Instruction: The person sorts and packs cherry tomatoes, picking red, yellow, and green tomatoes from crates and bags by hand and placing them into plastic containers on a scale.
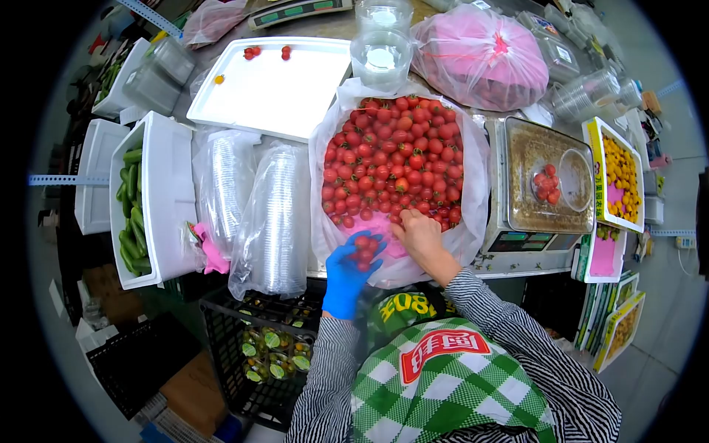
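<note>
A large white plastic-lined container (475, 173) full of red cherry tomatoes (399, 151) stands in front of me. My left hand (346, 275), in a blue glove, is cupped at its near edge around several cherry tomatoes (365, 251). Bare and bent at the fingers, my right hand (422, 240) reaches over the near right side of the pile. Its fingertips close on cherry tomatoes there, partly hidden by the hand. Pink lining (395, 244) shows between my two hands.
Bagged stacks of clear plastic tubs (275, 221) lie left, beside a white box (173, 199) of cucumbers (133, 214). A scale (513, 203) at right bears a clear tub (575, 181) with tomatoes. Behind are a white tray (273, 92), stacked cups (381, 55) and a pink bag (480, 55).
</note>
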`<action>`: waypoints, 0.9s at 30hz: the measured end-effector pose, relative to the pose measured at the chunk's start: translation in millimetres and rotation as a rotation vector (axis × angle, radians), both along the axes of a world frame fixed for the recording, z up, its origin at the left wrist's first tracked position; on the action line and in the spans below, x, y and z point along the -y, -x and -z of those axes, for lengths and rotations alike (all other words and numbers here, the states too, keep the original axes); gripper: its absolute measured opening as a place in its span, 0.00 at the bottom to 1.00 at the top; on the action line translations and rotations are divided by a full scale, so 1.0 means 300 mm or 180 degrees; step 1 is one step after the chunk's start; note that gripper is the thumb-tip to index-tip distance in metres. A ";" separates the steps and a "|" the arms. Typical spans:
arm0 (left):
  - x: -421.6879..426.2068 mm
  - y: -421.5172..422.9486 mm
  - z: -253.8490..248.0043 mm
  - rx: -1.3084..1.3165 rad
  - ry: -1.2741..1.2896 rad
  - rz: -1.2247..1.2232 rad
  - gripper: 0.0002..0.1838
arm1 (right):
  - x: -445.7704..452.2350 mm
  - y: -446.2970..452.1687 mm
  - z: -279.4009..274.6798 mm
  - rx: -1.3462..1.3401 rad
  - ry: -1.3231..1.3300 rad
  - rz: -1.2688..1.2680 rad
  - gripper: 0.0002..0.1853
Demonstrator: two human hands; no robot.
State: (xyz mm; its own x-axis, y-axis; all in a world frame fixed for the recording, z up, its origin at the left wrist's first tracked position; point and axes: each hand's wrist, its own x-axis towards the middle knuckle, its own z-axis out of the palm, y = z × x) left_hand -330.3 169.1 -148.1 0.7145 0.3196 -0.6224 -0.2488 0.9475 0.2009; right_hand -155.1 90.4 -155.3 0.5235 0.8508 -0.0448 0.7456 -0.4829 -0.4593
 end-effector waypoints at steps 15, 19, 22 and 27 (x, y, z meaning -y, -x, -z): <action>-0.025 -0.079 -0.088 -0.0207 -0.0432 0.0656 0.24 | 0.040 -0.029 -0.131 -0.4101 -0.0711 0.0095 0.14; -0.045 -0.086 -0.082 -0.0234 -0.0310 0.0658 0.23 | 0.028 -0.035 -0.126 -0.3029 -0.0955 -0.0457 0.15; -0.044 -0.081 -0.012 -0.0427 -0.0292 0.0778 0.22 | 0.025 -0.034 -0.138 -0.2568 -0.0802 -0.0665 0.16; -0.059 -0.053 0.049 -0.0262 0.0035 0.0695 0.22 | 0.051 -0.061 -0.101 -0.1684 -0.1092 0.0028 0.15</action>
State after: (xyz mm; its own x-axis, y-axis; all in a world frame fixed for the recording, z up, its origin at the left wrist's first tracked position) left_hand -314.4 186.8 -162.7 0.7127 0.1558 -0.6839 -0.0208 0.9793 0.2015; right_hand -136.7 75.2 -125.1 0.5123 0.8585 -0.0250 0.3717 -0.2478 -0.8947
